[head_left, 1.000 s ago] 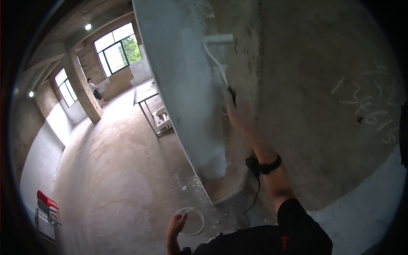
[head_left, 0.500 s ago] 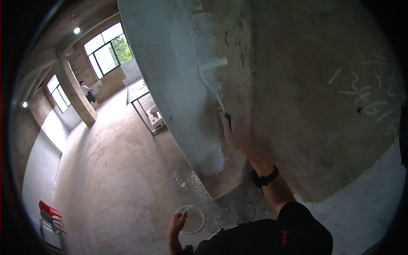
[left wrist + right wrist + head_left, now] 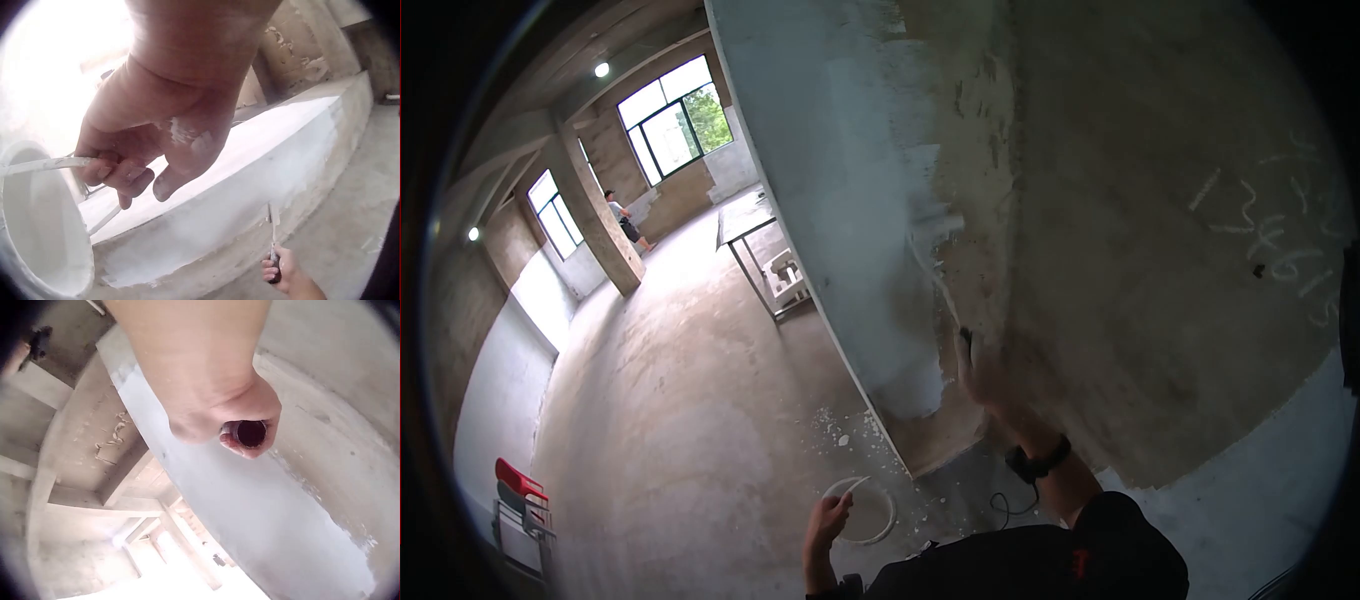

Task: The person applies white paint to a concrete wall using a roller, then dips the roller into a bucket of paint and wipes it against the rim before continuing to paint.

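Note:
My right hand grips the dark handle of a paint roller, whose pale head lies against the wall at the edge of the white coating. From the right wrist, my fingers curl round the round handle end. Low in the head view my left hand holds the thin white handle of a round bucket. The left wrist view shows fingers hooked round that handle, with the bucket hanging beside the hand.
A metal-legged table stands beyond the wall's edge, with a white crate below. Red and grey chairs are at lower left. A person stands by the far pillar. White splatters mark the floor.
The roller and my right hand have moved down the wall. My left hand still holds the bucket handle, and the head view has shifted slightly.

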